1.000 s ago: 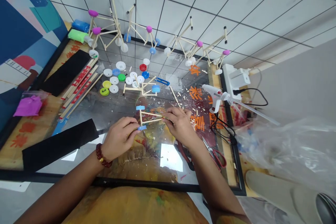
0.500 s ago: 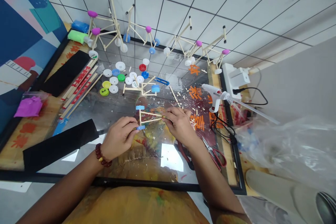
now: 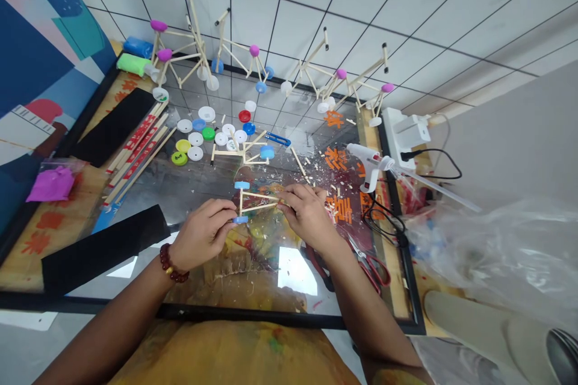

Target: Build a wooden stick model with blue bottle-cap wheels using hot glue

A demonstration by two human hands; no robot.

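My left hand (image 3: 201, 234) and right hand (image 3: 309, 215) are both closed in a firm pinch on a small stick frame (image 3: 259, 201) of thin wooden sticks, held over the glass-topped table (image 3: 189, 192); the left grip has the end with two blue bottle caps, its fingertips (image 3: 224, 215) just beside the lower cap (image 3: 240, 220), while the upper cap (image 3: 242, 185) stands clear of my fingers; the right grip pinches the far ends of the sticks; a beaded bracelet (image 3: 169, 263) circles my left wrist; just beyond lies a second stick frame (image 3: 241, 153) with a blue cap (image 3: 267, 152), beside a scatter of loose bottle caps (image 3: 208, 113); finished stick models (image 3: 271, 60) with purple and blue caps stand along the far side; to the right are a white hot glue gun (image 3: 368, 165), wood shavings (image 3: 320, 192) and red-handled scissors (image 3: 372, 271); to the left are bundled sticks in red-printed wrappers (image 3: 135, 150), two black pads (image 3: 103, 246) and a purple tissue (image 3: 49, 184)
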